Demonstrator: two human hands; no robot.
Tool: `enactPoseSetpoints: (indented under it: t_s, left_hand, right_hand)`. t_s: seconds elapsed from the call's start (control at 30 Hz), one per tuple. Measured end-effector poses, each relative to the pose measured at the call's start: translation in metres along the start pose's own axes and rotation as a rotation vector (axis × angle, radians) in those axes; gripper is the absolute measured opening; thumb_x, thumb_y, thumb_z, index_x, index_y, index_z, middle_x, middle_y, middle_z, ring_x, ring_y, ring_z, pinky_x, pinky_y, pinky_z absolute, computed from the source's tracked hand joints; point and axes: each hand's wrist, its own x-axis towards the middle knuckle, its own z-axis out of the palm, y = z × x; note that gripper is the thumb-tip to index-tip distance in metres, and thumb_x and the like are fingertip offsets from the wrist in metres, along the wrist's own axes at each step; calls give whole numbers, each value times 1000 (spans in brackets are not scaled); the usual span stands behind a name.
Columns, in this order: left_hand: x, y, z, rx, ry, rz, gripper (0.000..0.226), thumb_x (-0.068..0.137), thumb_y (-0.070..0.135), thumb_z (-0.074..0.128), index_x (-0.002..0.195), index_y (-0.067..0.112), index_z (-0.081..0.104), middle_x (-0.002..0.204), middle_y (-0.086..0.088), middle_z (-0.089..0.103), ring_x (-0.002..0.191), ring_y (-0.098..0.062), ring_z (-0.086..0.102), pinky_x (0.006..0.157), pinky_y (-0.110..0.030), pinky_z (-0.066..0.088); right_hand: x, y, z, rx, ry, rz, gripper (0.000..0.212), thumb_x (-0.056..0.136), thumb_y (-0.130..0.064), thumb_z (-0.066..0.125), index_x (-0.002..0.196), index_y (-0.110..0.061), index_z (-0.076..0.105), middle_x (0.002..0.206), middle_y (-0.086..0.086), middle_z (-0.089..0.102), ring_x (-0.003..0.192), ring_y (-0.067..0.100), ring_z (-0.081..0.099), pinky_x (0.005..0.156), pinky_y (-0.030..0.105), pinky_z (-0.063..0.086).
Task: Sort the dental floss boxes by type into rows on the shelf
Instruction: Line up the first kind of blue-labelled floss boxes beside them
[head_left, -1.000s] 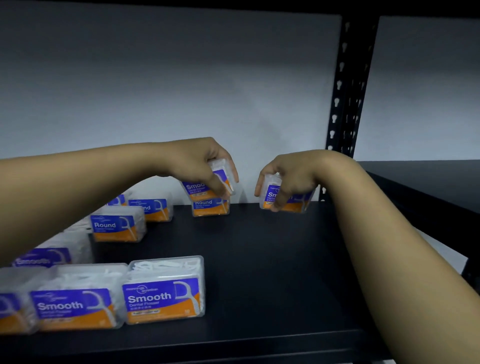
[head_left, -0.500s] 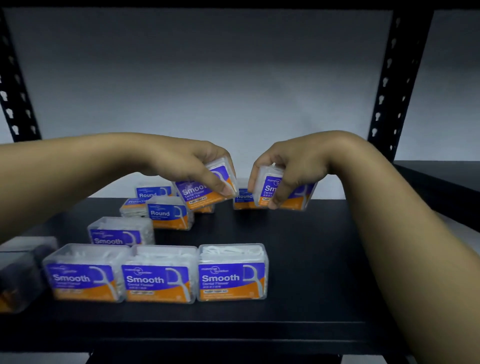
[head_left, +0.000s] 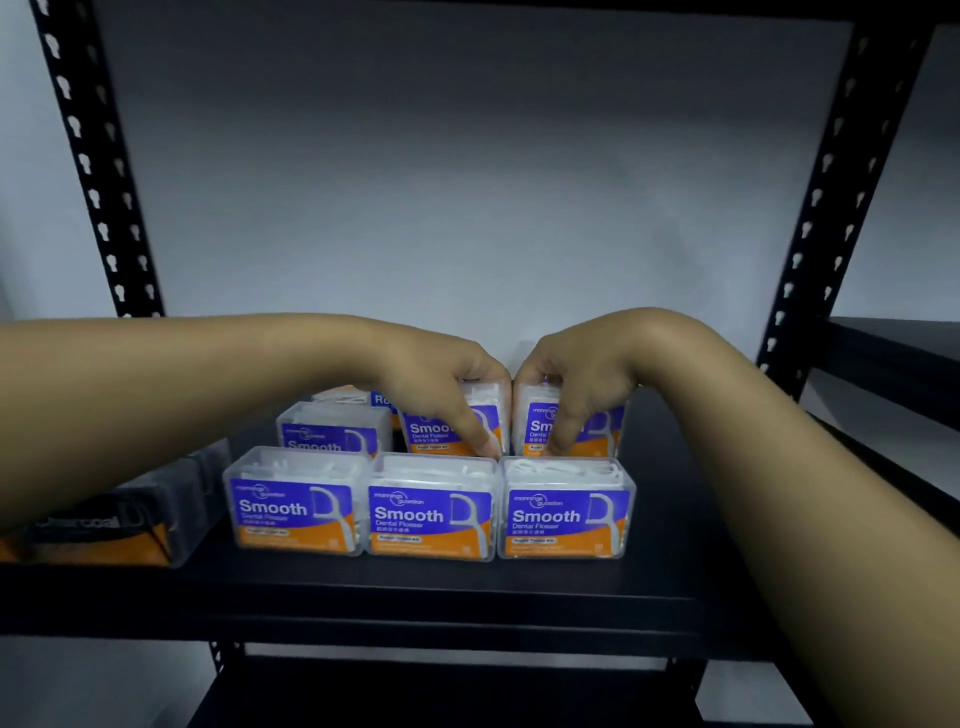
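Note:
Three clear boxes labelled Smooth stand side by side at the front of the black shelf (head_left: 675, 582): left (head_left: 293, 506), middle (head_left: 431, 514), right (head_left: 566, 512). Right behind them, my left hand (head_left: 441, 379) grips another Smooth box (head_left: 441, 428) from above, and my right hand (head_left: 576, 379) grips a Smooth box (head_left: 597, 426) beside it. Both held boxes sit just behind the front row, side by side. A further Smooth box (head_left: 332, 428) stands to their left. A box labelled Round (head_left: 379, 399) peeks out behind my left hand, mostly hidden.
A dark box labelled Charcoal (head_left: 119, 514) lies at the shelf's left, partly under my left forearm. Black perforated uprights (head_left: 93, 171) (head_left: 836, 171) frame the shelf against a white wall. A neighbouring shelf (head_left: 893, 343) juts in at right.
Both hands have carried their Smooth boxes forward and down from the back of the shelf to just behind the front row. The view has shifted left and nearer.

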Motion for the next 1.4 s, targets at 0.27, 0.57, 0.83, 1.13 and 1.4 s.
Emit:
enactPoseSetpoints:
  t_s: [0.27, 0.57, 0.83, 1.13, 1.4]
  left_hand:
    - [-3, -13, 9, 80, 7, -45, 42, 73, 42, 84, 109, 26, 68, 104, 5, 78, 96, -20, 76, 88, -52, 61]
    - [-73, -44, 2, 138, 273, -115, 40, 96, 52, 57, 130, 30, 57, 123, 12, 66, 105, -9, 64, 96, -35, 54]
    - [-81, -62, 21, 63, 324, -77, 33, 102, 42, 51, 132, 28, 57, 123, 10, 65, 97, -8, 66, 75, -21, 53]
    - [-78, -61, 17, -156, 252, -45, 20, 100, 34, 59, 118, 27, 65, 106, 9, 72, 90, -10, 72, 73, -25, 54]
    - [-92, -47, 28, -273, 287, -49, 19, 99, 28, 62, 116, 19, 67, 109, 0, 76, 92, -13, 74, 68, -20, 57]
  right_hand:
    - [4, -12, 14, 66, -71, 62, 33, 80, -23, 87, 107, -30, 69, 112, 0, 75, 103, 28, 74, 91, 53, 60]
    - [-22, -20, 26, 259, 62, 164, 34, 98, -54, 58, 124, -32, 63, 120, -4, 70, 110, 23, 70, 94, 50, 60]
    - [-18, -39, 29, 246, 75, 164, 36, 108, -39, 46, 143, -39, 52, 139, -8, 58, 122, 17, 59, 90, 40, 59]
    - [-19, -52, 30, 207, 62, 180, 40, 107, -45, 44, 146, -37, 50, 142, -8, 54, 132, 23, 53, 106, 50, 50]
    - [-34, -54, 33, 257, 22, 187, 20, 107, -43, 45, 121, -39, 59, 119, -10, 62, 111, 20, 62, 94, 52, 57]
